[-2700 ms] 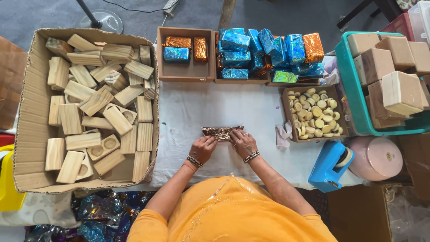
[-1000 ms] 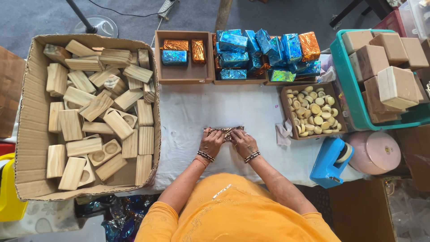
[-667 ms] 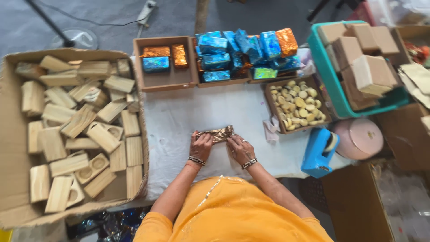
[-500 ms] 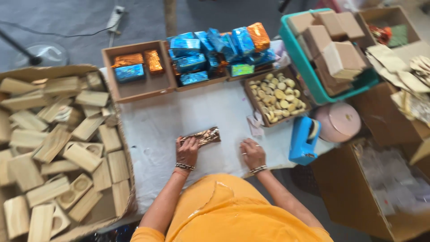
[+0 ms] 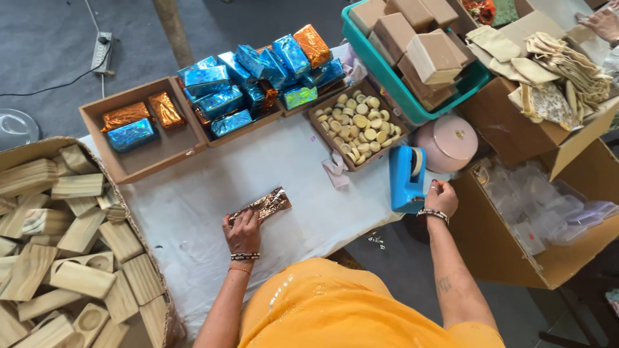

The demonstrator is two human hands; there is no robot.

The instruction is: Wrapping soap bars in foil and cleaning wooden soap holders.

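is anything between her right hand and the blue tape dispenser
Nothing visible. The right hand sits just beside the blue tape dispenser at the table's edge, with only a small open gap between them. The left hand rests on the foil-wrapped bar.

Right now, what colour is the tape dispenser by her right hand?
Blue tape dispenser, head view.

A white-covered table [image 5: 271,174] bears trays [image 5: 164,151], a foil-wrapped bar [image 5: 264,206], and a tape dispenser [image 5: 406,177].
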